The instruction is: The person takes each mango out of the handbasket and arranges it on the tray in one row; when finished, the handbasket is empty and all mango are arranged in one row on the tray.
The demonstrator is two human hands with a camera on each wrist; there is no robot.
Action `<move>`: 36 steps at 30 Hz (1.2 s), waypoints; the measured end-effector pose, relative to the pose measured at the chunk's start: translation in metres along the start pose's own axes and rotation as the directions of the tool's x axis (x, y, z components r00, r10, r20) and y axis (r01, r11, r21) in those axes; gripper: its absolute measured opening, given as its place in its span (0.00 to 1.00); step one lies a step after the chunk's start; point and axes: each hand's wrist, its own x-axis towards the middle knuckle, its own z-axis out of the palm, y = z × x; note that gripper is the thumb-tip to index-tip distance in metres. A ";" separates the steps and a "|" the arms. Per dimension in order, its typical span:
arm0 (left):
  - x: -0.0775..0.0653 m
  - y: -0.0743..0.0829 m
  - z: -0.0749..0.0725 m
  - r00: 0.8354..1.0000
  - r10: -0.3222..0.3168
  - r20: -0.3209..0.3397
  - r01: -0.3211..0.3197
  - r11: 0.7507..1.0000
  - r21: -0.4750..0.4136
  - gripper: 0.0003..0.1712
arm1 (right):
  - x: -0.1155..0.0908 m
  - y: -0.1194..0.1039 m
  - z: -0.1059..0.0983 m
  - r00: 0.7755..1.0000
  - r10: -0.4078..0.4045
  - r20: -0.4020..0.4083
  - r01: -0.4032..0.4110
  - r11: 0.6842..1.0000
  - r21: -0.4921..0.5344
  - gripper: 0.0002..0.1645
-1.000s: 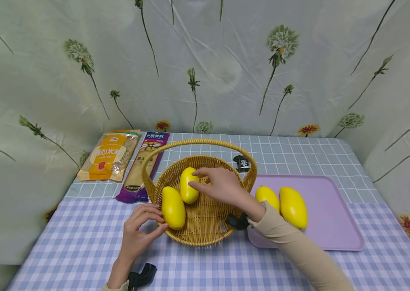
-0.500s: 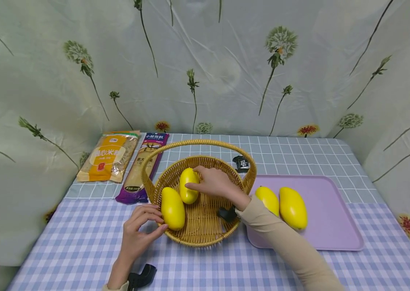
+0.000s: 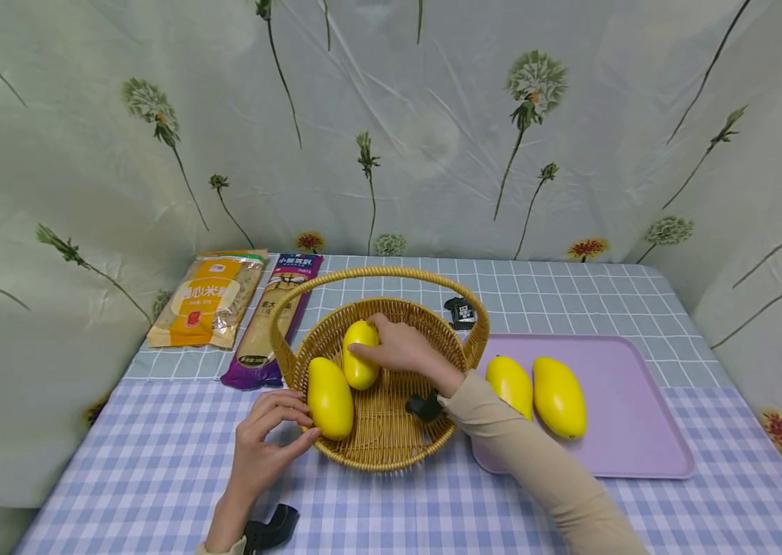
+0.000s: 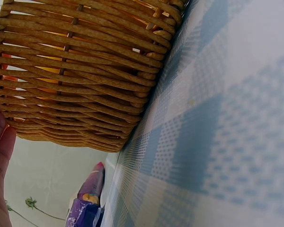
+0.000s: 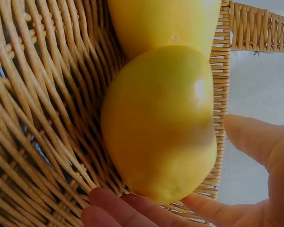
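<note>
A wicker basket point(image 3: 387, 432) with a tall handle stands on the table with two yellow mangoes in it. My left hand point(image 3: 266, 439) holds the basket's left rim by fingertips and thumb; the left wrist view has the woven wall point(image 4: 85, 71) close up. My right hand point(image 3: 404, 347) reaches into the basket from the right, its fingers round the farther mango point(image 3: 359, 366). In the right wrist view the fingers curl under this mango point(image 5: 161, 127), while the thumb stands beside it. The other mango point(image 3: 330, 401) lies against it, near my left fingertips.
To the right, a lilac tray point(image 3: 633, 416) bears two more mangoes point(image 3: 559, 397), partly behind my right sleeve. A purple pasta packet point(image 3: 276, 324) and an orange-labelled bag point(image 3: 206, 301) lie at the back left. A small black packet point(image 3: 460, 312) sits behind the basket.
My right hand has moved left and farther in over the mango, its fingers passing round the far side. The left hand, the basket and the mangoes stay in place.
</note>
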 end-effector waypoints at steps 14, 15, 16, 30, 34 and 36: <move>0.001 0.000 0.000 1.000 0.005 -0.005 -0.005 1.000 0.000 0.10 | 0.008 0.001 0.004 1.000 0.018 0.016 -0.019 0.997 0.069 0.40; 0.001 0.000 0.000 1.000 0.004 -0.005 -0.004 1.000 0.000 0.10 | 0.009 0.001 0.004 1.000 0.018 0.018 -0.020 0.997 0.076 0.40; 0.001 0.000 0.000 1.000 0.002 -0.005 -0.002 1.000 0.000 0.10 | 0.010 0.002 0.004 1.000 0.018 0.022 -0.020 0.996 0.082 0.40; -0.001 -0.001 0.000 1.000 -0.009 0.002 0.009 1.000 -0.004 0.10 | 0.012 0.005 0.000 0.992 -0.038 0.120 0.017 0.985 0.170 0.39; -0.001 -0.001 -0.001 1.000 -0.009 0.003 0.009 1.000 0.000 0.10 | 0.009 0.005 -0.001 0.993 -0.039 0.109 0.022 0.988 0.151 0.39; -0.002 -0.001 -0.001 1.000 -0.009 0.003 0.009 1.000 0.000 0.10 | 0.008 0.005 -0.001 0.994 -0.040 0.099 0.026 0.990 0.139 0.40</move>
